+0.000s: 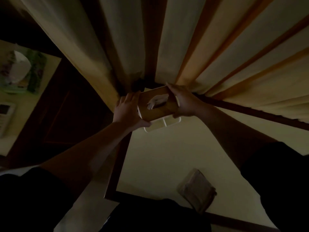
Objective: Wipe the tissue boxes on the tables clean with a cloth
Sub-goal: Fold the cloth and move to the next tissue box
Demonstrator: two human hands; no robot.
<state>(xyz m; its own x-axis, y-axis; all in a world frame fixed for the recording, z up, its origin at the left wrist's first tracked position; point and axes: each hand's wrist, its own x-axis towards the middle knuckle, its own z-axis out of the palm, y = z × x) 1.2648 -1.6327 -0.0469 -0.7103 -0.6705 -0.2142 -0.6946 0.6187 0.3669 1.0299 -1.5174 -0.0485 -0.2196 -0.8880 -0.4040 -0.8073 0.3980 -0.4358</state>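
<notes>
1. The curtains point(127, 39) fill the far side of the dim room in long pale folds with darker bands between, hanging down to the far edge of the surface.
2. The surface point(163, 158) is pale with a dark wooden rim; a second pale surface point(51, 67) stands apart at the left, across a dark gap.
3. The tissue box point(158, 104), brown-topped with a tissue poking from its slot and a white divided tray at its near side, sits at the far corner of the surface, by the curtains.
4. The left hand point(127, 111) grips the box's left end, fingers curled round it; the right hand point(183, 102) grips the right end likewise.
5. The folded cloth point(197, 190) lies on the near part of the surface, well apart from both hands.
6. Judgement: no wiping is under way; this box is being lifted or set down. A green packet of tissues point(21, 72) on the left surface may remain.
</notes>
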